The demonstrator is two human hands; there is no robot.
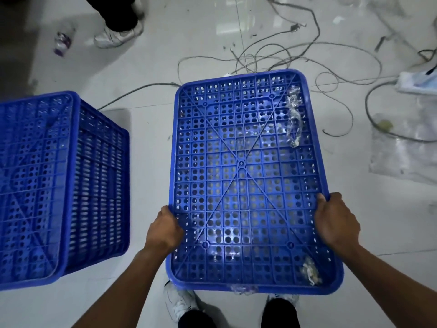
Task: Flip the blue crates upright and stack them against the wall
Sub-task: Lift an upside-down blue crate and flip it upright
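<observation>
Blue crate centre frame, bottom up, ribbed perforated base facing the camera, over the white tiled floor. Cannot tell whether it rests there or is lifted. Left hand grips its left rim, fingers curled over the edge. Right hand grips the right rim, thumb on top, fingers wrapped down the side out of sight. Crumpled clear plastic scraps cling to the base. Second blue crate stands bottom up on the floor to the left, well apart. Loose cables tangle beyond the held crate. Another person's white shoe top left.
</observation>
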